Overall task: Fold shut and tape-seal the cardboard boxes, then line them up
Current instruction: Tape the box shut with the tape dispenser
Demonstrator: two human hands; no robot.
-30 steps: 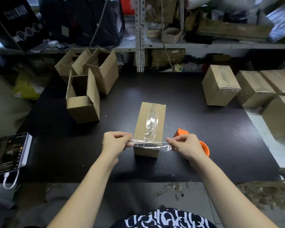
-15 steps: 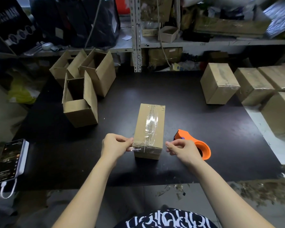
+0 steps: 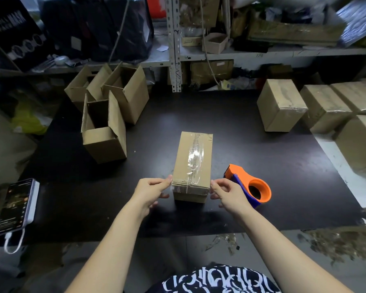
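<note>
Black table [image 3: 262,166], seen from above. Sealed boxes [image 3: 281,104], 2 to 3 o'clock, set side by side: finished stock. Open boxes [image 3: 106,132], 10 to 11 o'clock, flaps up, insides dark, contents not visible: work remaining. Centre box [image 3: 193,157], folded shut and taped lengthwise: judged near completion. Tape dispenser [image 3: 256,187], at its 4 o'clock, lying free. Left hand [image 3: 150,191] pinches one end of the cross strip [image 3: 186,188] at the near-left corner. Right hand [image 3: 228,193], fingers curled at the near-right edge: pinch or press cannot be told.

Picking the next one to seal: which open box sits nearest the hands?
The front open box, flaps upright, left of the taped box; the other open boxes cluster behind it.
</note>
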